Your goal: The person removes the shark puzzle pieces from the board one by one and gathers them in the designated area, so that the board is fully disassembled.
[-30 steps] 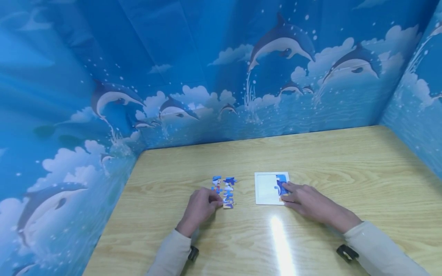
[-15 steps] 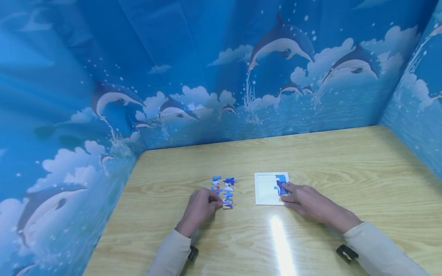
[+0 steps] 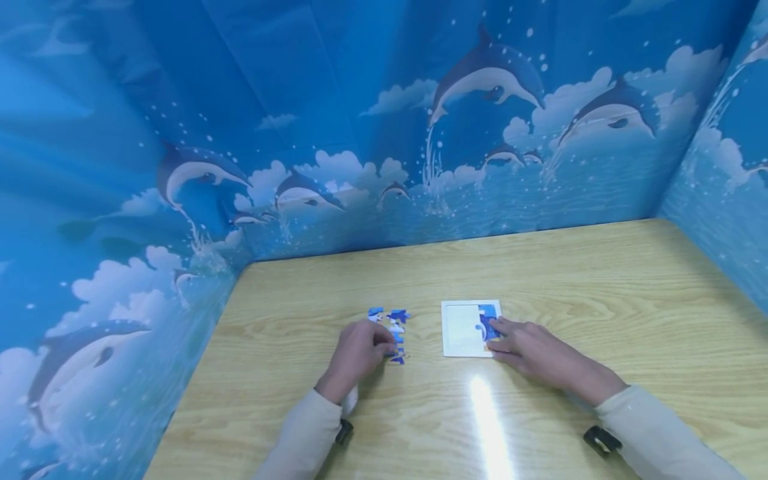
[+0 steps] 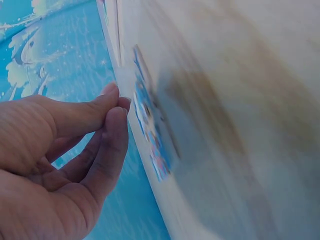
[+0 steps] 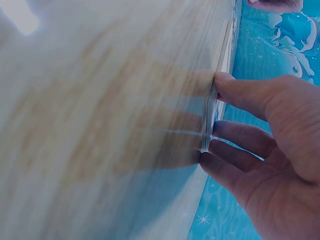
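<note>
My left hand (image 3: pixel 357 353) hovers at several loose jigsaw pieces (image 3: pixel 399 315), partly covering them. In the left wrist view its thumb and fingertips (image 4: pixel 116 95) meet just above the pieces (image 4: pixel 150 132); whether a piece sits between them I cannot tell. To the right, a white puzzle tray (image 3: pixel 445 333) lies flat, with joined blue pieces (image 3: pixel 487 312) showing a dolphin-like shape along its right side. My right hand (image 3: pixel 531 347) rests on that side, fingers spread over the rim and pieces. In the right wrist view its thumb and fingers touch the tray's edge (image 5: pixel 211 117).
The wooden table (image 3: pixel 312 293) has a bright light streak (image 3: pixel 489 420) near the front. A blue curtain (image 3: pixel 360 220) printed with dolphins stands behind it and along its sides. Dark straps (image 3: pixel 602 440) show below the sleeves.
My left hand has shifted a little right and upward over the loose pieces, covering more of them. My right hand and the tray have stayed in place.
</note>
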